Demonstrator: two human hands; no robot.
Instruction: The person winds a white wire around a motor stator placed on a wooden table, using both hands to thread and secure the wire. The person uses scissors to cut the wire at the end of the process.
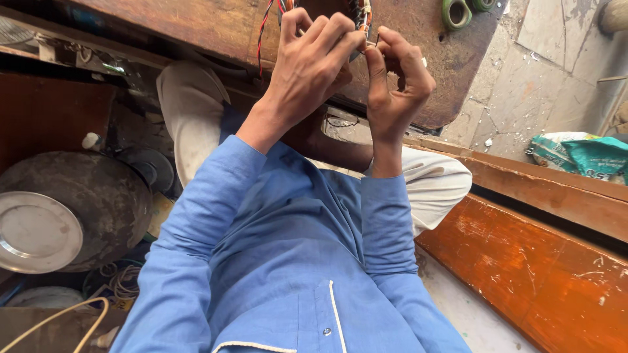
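A wound coil [358,14] with red-and-black leads [263,33] is gripped by the curled left hand [313,62]; the right hand [396,82] is pinched closed just beside it.

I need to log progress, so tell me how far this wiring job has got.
Done: cannot be judged; the part being worked on is mostly hidden behind the hands. In hand: the left hand and right hand pinch at a wound coil with red and black wires on the wooden bench. Left: green tape rolls lie untouched.
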